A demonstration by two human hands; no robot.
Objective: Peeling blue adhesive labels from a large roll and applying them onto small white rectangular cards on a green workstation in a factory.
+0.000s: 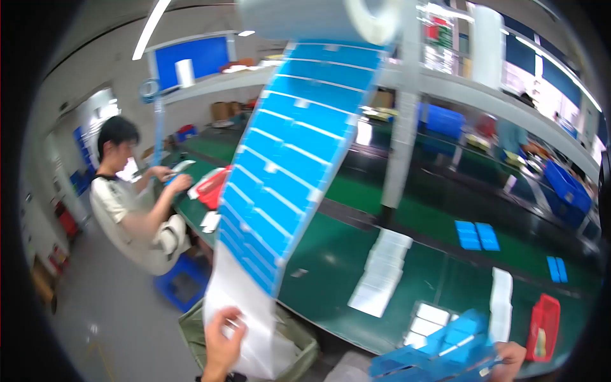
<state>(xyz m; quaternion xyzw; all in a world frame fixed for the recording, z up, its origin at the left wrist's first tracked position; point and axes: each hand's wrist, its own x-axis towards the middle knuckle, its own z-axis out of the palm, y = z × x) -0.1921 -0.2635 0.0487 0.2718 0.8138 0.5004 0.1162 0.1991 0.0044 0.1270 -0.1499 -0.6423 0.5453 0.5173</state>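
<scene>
A long strip of blue film pieces on white backing [289,140] hangs down from a large white roll [318,20] overhead. Its lower end is bare white backing paper [245,299], dropping into an olive-green bin [304,356]. My left hand [224,344] is in front of this paper, fingers curled in toward the thumb; what they pinch, if anything, I cannot make out. At the lower right, my right hand [509,360] grips several blue film sheets [439,356], which fan out to its left above the table and are blurred by motion.
On the green table [324,267] lie white sheets [382,270], white cards [429,321], a white strip [501,305] and blue pieces [477,235]. A red tray [543,328] sits at the right. A metal post [402,146] rises behind. At left, a co-worker [130,204] handles something small.
</scene>
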